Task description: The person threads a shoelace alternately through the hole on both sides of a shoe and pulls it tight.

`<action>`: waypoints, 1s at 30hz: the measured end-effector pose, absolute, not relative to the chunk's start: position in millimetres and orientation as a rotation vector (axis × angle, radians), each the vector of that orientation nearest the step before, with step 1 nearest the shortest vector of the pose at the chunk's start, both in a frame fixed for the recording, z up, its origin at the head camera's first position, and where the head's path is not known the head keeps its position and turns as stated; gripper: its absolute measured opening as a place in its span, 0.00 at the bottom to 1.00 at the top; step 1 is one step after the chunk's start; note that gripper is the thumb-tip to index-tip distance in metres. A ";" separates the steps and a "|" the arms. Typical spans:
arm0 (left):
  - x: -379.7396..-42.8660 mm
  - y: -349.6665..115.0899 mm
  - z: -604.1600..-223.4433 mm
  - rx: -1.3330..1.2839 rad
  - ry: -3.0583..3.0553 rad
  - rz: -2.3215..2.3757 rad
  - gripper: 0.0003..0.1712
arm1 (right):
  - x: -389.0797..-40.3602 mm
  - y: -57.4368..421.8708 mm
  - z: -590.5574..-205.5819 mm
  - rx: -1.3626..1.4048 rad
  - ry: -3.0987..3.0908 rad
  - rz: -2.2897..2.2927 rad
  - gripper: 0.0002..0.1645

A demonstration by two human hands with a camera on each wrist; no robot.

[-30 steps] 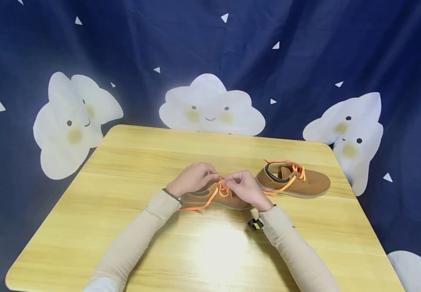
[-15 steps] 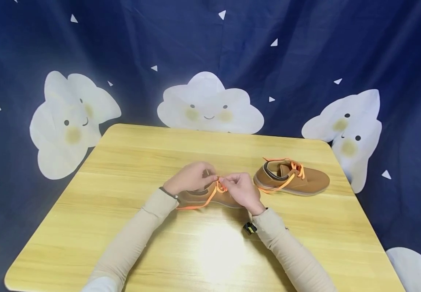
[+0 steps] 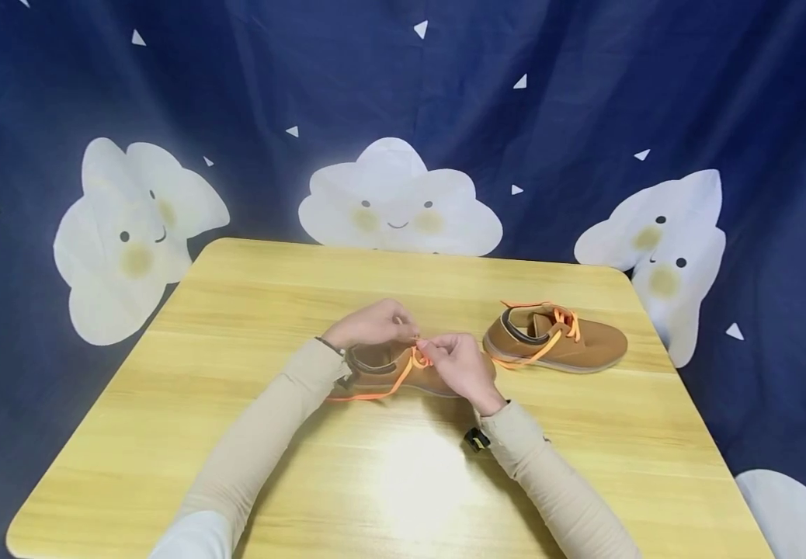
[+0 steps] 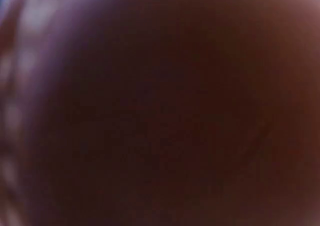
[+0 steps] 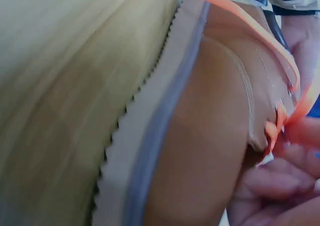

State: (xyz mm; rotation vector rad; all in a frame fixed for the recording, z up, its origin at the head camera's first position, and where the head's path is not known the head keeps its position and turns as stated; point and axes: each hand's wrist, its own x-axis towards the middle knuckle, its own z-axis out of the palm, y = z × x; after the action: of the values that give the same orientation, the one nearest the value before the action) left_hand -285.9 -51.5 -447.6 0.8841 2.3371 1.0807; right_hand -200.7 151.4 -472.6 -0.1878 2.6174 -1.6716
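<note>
A brown leather shoe (image 3: 375,380) lies on the table in the head view, toe to the right and partly covered by both hands. Its orange shoelace (image 3: 403,375) runs from the eyelets down the near side toward the heel. Over the far side of the opening my left hand (image 3: 375,322) pinches a lace part at its fingertips. Above the tongue, my right hand (image 3: 460,365) pinches the lace between thumb and fingers, meeting the left fingertips. The right wrist view shows the orange lace (image 5: 277,128) at curled fingers (image 5: 275,181), beside the brown upper (image 5: 200,131). The left wrist view is dark and blurred.
A second brown shoe (image 3: 588,345) with orange laces stands to the right, its toe pointing right. The wood-grain table (image 3: 235,287) has rounded far corners. Behind it hangs a dark blue curtain (image 3: 249,70) with white clouds and triangles.
My right hand has shifted left to meet the left fingertips at the lace. My left hand has risen slightly away from the shoe, baring more of its opening.
</note>
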 end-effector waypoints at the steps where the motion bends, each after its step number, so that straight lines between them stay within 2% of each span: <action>1: -285.0 -50.7 -446.8 0.872 2.347 1.082 0.14 | -200.9 155.2 -471.9 -0.222 2.628 -1.662 0.14; 3: -283.4 -49.1 -444.8 0.844 2.373 1.078 0.14 | -201.1 165.0 -469.2 -0.308 2.666 -1.592 0.17; 4: -282.9 -48.6 -444.2 0.826 2.383 1.080 0.14 | -200.9 170.7 -468.3 -0.346 2.691 -1.536 0.21; 8: -282.0 -47.3 -440.6 0.769 2.415 1.096 0.14 | -198.9 191.3 -464.4 -0.484 2.791 -1.114 0.48; 10: -282.8 -47.5 -438.0 0.765 2.431 1.116 0.14 | -198.3 196.7 -465.0 -0.538 2.814 -0.907 0.54; 13: -285.7 -49.1 -432.1 0.756 2.479 1.156 0.15 | -198.1 198.2 -466.1 -0.586 2.838 -0.757 0.53; 23: -309.8 -70.5 -404.4 0.566 2.710 1.355 0.17 | -198.8 194.9 -468.0 -0.564 2.852 -0.754 0.51; 30: -326.2 -95.1 -436.7 0.447 2.659 1.152 0.17 | -199.4 192.1 -466.8 -0.563 2.838 -0.749 0.50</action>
State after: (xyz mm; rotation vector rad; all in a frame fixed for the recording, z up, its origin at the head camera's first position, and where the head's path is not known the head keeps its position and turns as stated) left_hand -326.2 -95.1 -436.7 0.4474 2.6590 1.1521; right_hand -199.4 192.1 -466.8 -0.5626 2.8382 -0.7491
